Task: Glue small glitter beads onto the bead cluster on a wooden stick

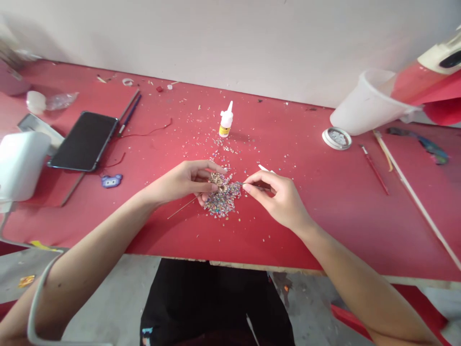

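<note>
My left hand (185, 180) is closed on a small gold-coloured piece (217, 180), held between thumb and fingers just over a pile of shiny multicoloured chips (222, 204). A thin wire stem (182, 209) sticks out below that hand toward the lower left. To the right, my right hand (279, 197) pinches a thin dark pointed tool (242, 183), its tip beside the gold piece; I cannot tell whether they touch. Fingers hide most of both held things. Behind the pile stands a small white glue bottle (225, 124) with a yellow label. A white pointed piece (264, 168) shows behind my right hand.
A phone (84, 141), a brush (129, 115) and a blue charm (111, 181) lie at left, near a white box (23, 166). On the right are a tilted white cup (370, 105), a round dish of white bits (336, 138) and a red brush (375, 169). Loose chips dot the red table (306, 230).
</note>
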Demonstrator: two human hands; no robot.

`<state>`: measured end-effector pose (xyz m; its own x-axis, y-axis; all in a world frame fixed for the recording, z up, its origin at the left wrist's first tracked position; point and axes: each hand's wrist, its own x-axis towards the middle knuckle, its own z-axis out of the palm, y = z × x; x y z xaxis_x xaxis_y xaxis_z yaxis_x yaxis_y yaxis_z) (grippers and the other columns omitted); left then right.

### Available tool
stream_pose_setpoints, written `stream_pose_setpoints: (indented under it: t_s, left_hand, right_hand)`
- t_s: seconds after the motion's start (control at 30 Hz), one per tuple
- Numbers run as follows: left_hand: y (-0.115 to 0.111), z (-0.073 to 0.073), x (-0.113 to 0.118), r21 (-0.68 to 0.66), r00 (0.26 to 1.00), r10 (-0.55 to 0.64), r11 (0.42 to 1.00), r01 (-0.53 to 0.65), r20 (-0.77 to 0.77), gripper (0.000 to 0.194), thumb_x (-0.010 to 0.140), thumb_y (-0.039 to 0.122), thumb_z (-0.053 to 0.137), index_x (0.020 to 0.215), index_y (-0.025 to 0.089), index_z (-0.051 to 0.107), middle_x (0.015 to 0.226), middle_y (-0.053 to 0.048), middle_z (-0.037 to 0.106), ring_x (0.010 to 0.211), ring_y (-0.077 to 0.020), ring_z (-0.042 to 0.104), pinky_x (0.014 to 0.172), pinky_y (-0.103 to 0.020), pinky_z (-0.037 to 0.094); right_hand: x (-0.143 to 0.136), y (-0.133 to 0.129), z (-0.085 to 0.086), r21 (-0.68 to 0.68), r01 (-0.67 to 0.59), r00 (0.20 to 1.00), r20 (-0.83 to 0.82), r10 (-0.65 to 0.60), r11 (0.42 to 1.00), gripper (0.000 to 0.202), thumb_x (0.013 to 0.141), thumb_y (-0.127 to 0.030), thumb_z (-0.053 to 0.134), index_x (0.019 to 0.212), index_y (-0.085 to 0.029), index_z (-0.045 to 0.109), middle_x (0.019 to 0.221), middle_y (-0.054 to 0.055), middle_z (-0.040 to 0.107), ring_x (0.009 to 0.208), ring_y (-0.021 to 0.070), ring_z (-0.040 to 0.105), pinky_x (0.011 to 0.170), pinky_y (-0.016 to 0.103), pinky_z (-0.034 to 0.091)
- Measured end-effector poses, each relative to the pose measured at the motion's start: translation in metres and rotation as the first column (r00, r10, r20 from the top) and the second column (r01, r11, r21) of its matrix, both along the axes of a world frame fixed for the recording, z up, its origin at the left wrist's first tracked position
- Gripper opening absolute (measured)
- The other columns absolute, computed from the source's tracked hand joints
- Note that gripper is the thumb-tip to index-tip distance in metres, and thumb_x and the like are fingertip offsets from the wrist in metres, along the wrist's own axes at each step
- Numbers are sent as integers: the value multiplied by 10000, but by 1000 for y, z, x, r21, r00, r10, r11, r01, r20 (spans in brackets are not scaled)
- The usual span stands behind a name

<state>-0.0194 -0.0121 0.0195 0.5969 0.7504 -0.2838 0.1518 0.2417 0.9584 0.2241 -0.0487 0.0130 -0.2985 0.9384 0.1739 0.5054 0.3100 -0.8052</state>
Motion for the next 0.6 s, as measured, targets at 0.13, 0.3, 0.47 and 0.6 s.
stream_pose_setpoints:
  t_s: [0.13,0.3,0.47,0.6]
  left_hand:
    - [-1,-3,1,-7,999,-13,1000,13,29,382,828,168,685,1196,142,584,644,14,665,557,-113,652,569,-231,575]
    - [-2,-7,1,-8,997,-22,1000,23,71,368,834,175,689,1183,145,575,682,2,687,589,-124,677,582,-234,584]
    - [-4,-9,3,-10,996,-50,999,51,73,382,831,193,699,1189,138,578,658,1,686,585,-131,684,582,-235,587]
    - [-4,-8,5,-18,995,-55,998,57,80,377,830,185,699,1183,135,576,652,2,685,584,-132,685,575,-233,586]
  right_hand:
    - [-4,-2,-2,-14,20,1000,-15,-20,1000,165,896,-329,608,807,-195,646,730,3,639,635,119,555,570,255,437]
    - [-7,-4,-2,23,51,999,-1,-51,998,158,894,-330,608,816,-199,649,727,5,636,646,125,554,565,257,430]
    - [-9,-6,-2,69,43,998,44,-46,997,160,907,-322,588,823,-200,648,705,-3,624,585,107,509,528,249,407]
    - [-9,-6,-1,113,26,997,64,-34,993,167,918,-314,569,820,-198,641,714,0,625,569,102,498,516,244,403]
